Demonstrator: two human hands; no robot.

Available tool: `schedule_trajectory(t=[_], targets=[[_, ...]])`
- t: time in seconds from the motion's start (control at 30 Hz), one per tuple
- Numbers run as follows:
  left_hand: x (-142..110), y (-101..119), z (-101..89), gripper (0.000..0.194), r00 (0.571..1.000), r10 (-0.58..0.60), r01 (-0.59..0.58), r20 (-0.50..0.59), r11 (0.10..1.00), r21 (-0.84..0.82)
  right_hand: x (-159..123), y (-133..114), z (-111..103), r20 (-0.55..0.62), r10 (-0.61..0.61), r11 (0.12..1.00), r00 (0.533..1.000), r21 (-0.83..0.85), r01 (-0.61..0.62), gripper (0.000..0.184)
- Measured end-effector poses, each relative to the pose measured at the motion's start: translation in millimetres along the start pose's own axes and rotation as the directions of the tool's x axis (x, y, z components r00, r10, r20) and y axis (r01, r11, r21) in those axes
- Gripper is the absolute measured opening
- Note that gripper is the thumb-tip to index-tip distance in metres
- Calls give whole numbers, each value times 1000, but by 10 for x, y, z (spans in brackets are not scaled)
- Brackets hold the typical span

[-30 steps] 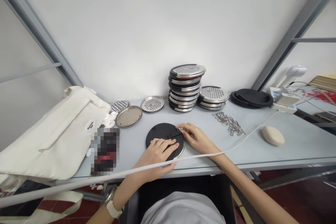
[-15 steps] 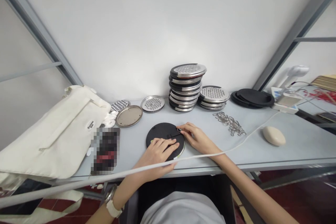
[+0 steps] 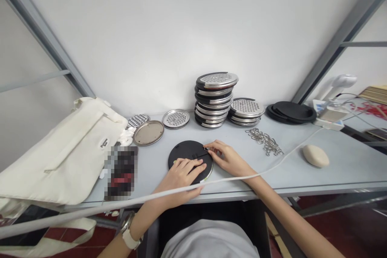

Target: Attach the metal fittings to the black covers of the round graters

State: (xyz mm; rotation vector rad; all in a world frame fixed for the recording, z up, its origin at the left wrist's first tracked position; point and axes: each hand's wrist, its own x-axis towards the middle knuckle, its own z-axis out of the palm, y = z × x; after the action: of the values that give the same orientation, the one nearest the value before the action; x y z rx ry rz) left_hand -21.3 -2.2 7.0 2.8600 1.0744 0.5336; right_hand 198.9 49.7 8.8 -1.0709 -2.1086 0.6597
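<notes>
A round black disc [image 3: 185,149] with a straight slit from its middle to the right rim lies on the table in front of me. My left hand [image 3: 183,174] rests on its lower part, fingers stretched out, pressing it down. Thumb and fingertips of my right hand [image 3: 225,156] pinch a small metal loop [image 3: 206,149] at the disc's right rim, where the slit ends. The fingers partly cover the loop. To the right lies a loose pile of similar metal loops [image 3: 265,142].
Behind stand a tall stack [image 3: 214,102] and a low stack [image 3: 246,111] of perforated metal grater discs. Loose metal discs [image 3: 148,133], black discs [image 3: 292,112], a cream bag [image 3: 66,157] and a pale oval object [image 3: 315,156] lie around. A white cable [image 3: 169,192] crosses before my forearms.
Both hands hold nearly the same place on the black disc. My right fingertips have shifted very slightly at the metal loop, and the view has moved a little.
</notes>
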Motion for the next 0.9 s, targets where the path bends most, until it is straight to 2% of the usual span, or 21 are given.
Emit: schedule_trajectory(t=[0.47, 0.9], targets=[[7, -4, 8, 47, 999, 23, -22, -44, 999, 34, -3, 36, 24, -1, -13, 1000, 1000, -29, 13, 26], [16, -3, 2, 47, 1000, 12, -12, -22, 1000, 8, -17, 44, 33, 20, 32, 999, 999, -33, -31, 28]])
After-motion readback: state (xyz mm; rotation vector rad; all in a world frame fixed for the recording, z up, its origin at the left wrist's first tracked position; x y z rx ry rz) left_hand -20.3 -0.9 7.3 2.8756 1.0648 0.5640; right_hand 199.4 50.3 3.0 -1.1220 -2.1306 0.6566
